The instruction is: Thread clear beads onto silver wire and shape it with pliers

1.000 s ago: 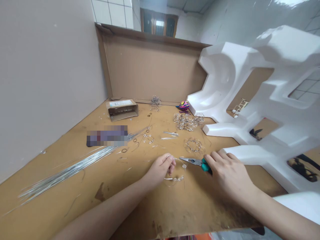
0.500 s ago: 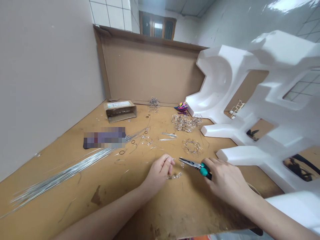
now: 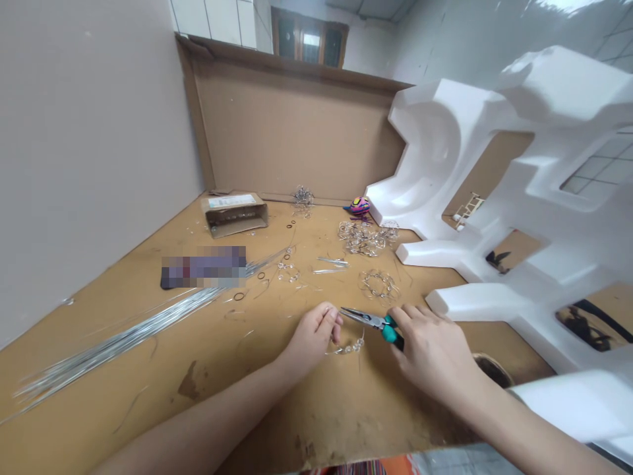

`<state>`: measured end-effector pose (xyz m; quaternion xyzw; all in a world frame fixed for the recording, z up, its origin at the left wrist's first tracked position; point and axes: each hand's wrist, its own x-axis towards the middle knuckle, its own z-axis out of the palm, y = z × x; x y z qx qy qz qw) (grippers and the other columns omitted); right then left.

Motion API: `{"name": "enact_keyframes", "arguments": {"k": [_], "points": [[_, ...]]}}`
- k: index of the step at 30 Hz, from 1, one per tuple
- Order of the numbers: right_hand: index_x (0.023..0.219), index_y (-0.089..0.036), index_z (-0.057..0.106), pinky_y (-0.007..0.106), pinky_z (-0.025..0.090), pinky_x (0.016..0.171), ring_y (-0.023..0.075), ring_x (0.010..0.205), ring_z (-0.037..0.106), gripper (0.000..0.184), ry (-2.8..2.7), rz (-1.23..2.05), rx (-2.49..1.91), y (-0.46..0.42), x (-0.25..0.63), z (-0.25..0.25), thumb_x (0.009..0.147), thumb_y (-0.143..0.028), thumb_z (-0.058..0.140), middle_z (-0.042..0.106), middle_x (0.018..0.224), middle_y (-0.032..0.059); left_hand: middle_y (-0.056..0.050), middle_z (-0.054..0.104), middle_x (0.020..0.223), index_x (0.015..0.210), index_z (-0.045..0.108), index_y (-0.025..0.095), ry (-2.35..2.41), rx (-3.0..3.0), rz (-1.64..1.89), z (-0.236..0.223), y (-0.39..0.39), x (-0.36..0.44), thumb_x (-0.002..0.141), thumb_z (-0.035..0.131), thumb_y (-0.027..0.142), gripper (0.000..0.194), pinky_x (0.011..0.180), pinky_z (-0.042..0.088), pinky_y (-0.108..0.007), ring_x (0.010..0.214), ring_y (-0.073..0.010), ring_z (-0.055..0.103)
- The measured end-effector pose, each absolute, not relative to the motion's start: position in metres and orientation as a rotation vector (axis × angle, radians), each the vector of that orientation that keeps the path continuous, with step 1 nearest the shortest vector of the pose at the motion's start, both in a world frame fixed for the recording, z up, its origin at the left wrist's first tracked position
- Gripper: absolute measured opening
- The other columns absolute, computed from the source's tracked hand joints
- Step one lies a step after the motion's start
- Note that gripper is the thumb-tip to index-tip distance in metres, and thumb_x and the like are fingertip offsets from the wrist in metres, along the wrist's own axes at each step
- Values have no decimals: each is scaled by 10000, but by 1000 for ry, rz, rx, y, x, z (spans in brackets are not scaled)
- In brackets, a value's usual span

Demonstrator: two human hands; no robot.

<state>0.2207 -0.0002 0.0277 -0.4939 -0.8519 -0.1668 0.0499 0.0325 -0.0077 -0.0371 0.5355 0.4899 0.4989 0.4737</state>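
My left hand (image 3: pixel 316 331) is closed in a pinch on a thin beaded wire (image 3: pixel 352 347), whose clear beads hang below my fingers. In my right hand (image 3: pixel 432 346) are needle-nose pliers (image 3: pixel 368 319) with green and black handles, their tips close to my left fingertips. I cannot tell whether the jaws touch the wire. Beyond the pliers lies a ring of bent wire and beads (image 3: pixel 378 284), and behind it a tangled heap of similar wire pieces (image 3: pixel 363 237). Short straight wires (image 3: pixel 332 264) and a loose beaded piece (image 3: pixel 288 271) lie farther left.
A long bundle of silver wires (image 3: pixel 133 336) stretches across the left, beside a blurred purple packet (image 3: pixel 204 267). An open cardboard box (image 3: pixel 236 216) stands at the back. White foam packing (image 3: pixel 475 303) lines the right side, near a colourful small toy-like object (image 3: pixel 359 206).
My right hand has moved the pliers left, bringing the tips up to my left fingers. The left hand keeps its pinch; the view has shifted slightly.
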Motion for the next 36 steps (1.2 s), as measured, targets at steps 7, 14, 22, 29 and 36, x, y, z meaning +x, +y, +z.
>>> {"name": "enact_keyframes", "arguments": {"k": [7, 14, 22, 29, 36], "points": [[728, -197, 539, 303, 217, 608, 205, 699, 484, 51, -2583, -639, -1446, -2, 217, 26, 720, -244, 521, 565, 714, 38, 25, 517, 533, 659, 475, 182, 1162, 1245, 1208, -32, -9, 33, 852, 361, 356, 284, 614, 358, -245, 555, -125, 467], [731, -196, 538, 309, 204, 620, 204, 704, 467, 58, -2579, -674, -1431, 0, 220, 26, 731, -248, 512, 556, 707, 40, 25, 522, 535, 702, 480, 180, 1154, 1268, 1231, -33, -10, 34, 863, 359, 360, 270, 637, 375, -255, 562, -127, 479], [725, -198, 536, 318, 197, 624, 205, 693, 447, 34, -2607, -754, -1376, 0, 221, 30, 747, -215, 515, 547, 700, 41, 20, 535, 536, 671, 483, 181, 1155, 1292, 1247, -30, -12, 34, 855, 380, 357, 275, 656, 385, -256, 572, -129, 492], [725, -191, 533, 320, 198, 624, 201, 670, 430, 48, -2642, -796, -1301, 4, 224, 31, 759, -173, 506, 540, 685, 41, 21, 547, 533, 713, 500, 174, 1127, 1233, 1241, -29, -12, 35, 862, 375, 334, 252, 628, 389, -244, 561, -120, 502], [722, -189, 527, 316, 199, 623, 198, 662, 434, 76, -2678, -807, -1267, 6, 225, 36, 790, -190, 494, 538, 674, 37, 19, 545, 526, 717, 496, 170, 1099, 1186, 1251, -27, -14, 38, 857, 373, 323, 241, 617, 397, -249, 544, -120, 504]]}}
